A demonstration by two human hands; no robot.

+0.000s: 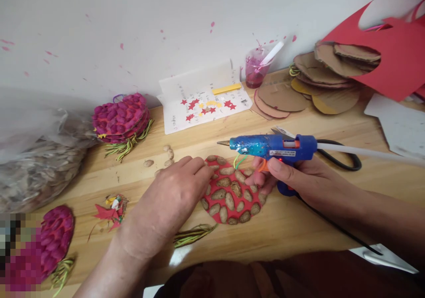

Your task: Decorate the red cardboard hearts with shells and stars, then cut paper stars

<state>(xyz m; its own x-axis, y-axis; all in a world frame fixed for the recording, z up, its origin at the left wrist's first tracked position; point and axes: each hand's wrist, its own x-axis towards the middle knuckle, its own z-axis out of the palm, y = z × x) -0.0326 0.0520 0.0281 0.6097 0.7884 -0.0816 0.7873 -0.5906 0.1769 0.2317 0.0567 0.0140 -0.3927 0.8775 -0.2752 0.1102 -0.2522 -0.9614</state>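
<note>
A red disc covered with brown peanut shells lies on the table in front of me. My right hand grips a blue glue gun, its metal nozzle pointing left above the disc's far edge. A white glue stick runs out of the gun's back end. My left hand is closed at the disc's left edge with fingers curled down. Its fingertips are hidden, so what they pinch cannot be seen. Loose peanut shells lie just beyond that hand. Yellow-green tassel strands are near the disc's lower left.
Magenta shell-covered discs with tassels sit at the left, beside a plastic bag of shells. Paper stars lie on a white sheet. Behind are a cup of magenta paint, cardboard discs and red paper.
</note>
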